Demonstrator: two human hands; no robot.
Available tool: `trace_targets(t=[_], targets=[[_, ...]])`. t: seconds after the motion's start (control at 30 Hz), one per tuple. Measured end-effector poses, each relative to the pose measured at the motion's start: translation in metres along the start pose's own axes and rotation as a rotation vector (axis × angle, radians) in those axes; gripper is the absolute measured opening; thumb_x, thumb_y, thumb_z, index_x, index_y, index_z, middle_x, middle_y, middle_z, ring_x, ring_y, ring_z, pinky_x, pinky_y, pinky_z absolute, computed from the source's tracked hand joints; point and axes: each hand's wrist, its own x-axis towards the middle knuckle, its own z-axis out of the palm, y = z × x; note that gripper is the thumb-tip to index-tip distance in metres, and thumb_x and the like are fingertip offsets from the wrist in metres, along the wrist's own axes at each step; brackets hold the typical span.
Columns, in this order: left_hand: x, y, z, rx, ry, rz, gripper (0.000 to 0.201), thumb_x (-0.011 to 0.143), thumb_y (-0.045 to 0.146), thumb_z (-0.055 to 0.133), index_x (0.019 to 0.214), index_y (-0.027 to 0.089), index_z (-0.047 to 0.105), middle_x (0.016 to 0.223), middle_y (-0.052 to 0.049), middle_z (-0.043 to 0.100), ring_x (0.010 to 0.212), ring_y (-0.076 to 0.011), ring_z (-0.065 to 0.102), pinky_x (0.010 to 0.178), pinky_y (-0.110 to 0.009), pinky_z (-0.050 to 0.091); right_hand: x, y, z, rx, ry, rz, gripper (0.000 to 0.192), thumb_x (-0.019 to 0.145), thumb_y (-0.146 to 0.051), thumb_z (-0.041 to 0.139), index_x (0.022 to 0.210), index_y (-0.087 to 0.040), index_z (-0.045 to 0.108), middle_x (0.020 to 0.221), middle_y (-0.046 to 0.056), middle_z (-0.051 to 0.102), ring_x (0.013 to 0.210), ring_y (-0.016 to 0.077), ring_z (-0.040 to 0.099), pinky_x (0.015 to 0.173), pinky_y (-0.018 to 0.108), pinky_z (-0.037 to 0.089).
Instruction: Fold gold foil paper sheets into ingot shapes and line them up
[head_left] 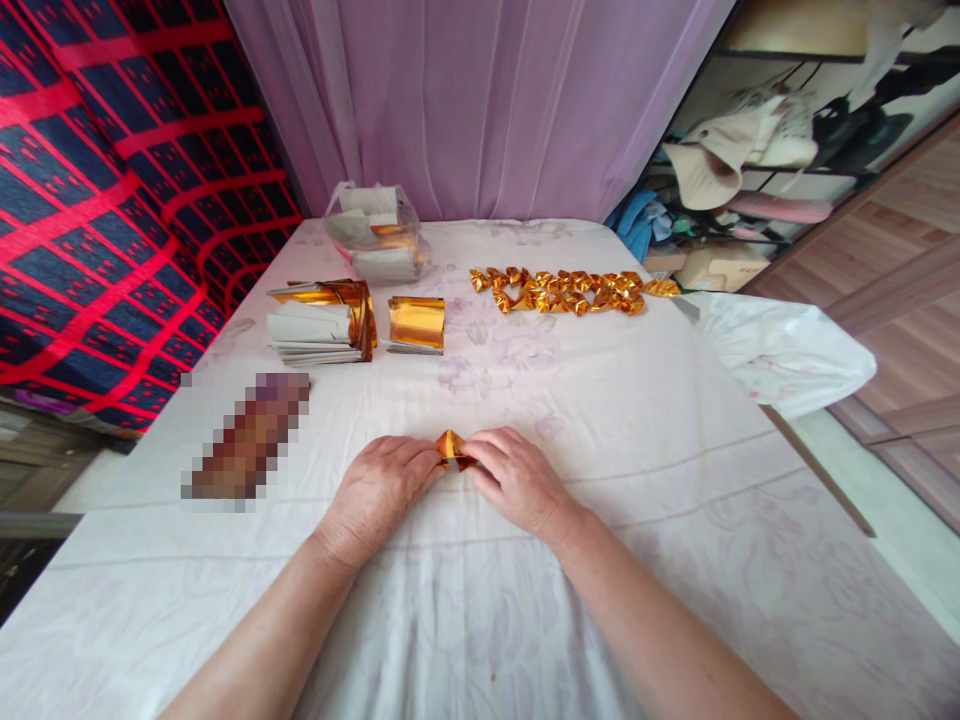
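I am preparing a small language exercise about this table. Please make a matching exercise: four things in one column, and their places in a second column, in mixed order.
Things:
1. small folded gold foil piece
2. row of finished gold foil pieces
3. clear plastic bag of paper
4. stack of gold foil sheets

Places:
A. far end of the table, by the purple curtain
B. between the left hand and the right hand
C. left side, beside a smaller gold stack
D. far right part of the cloth

Pairs: 1-B, 2-D, 3-A, 4-C
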Motion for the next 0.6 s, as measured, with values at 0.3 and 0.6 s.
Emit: trace_targets(t=[0.3, 0.6], targets=[[-0.0018, -0.0030, 0.0053, -0.049, 0.004, -0.080, 0.020, 0.094, 0.028, 0.053, 0.098, 0.018, 0.069, 0.097, -0.007, 0.071, 0.086, -0.0221, 0.065, 0.080, -0.039, 0.051, -0.0014, -0.0003, 0.0025, -0.074, 0.064, 0.049, 0.015, 0.091, -0.018, 0.056, 0.092, -0.021, 0.070, 0.092, 0.005, 0.066, 0.085, 0.0187, 0.058, 0.079, 0.032, 0.048], [0.0008, -0.0024, 0.0050, -0.133, 0.000, -0.267, 0.020, 0.092, 0.029, 0.054, 0.088, 0.019, 0.070, 0.095, -0.007, 0.067, 0.085, -0.0225, 0.061, 0.078, -0.040, 0.049, 0.0016, -0.0023, 0.0040, -0.106, 0.070, 0.181, 0.014, 0.093, -0.022, 0.054, 0.083, -0.021, 0.065, 0.083, 0.004, 0.064, 0.080, 0.0182, 0.058, 0.075, 0.030, 0.043]])
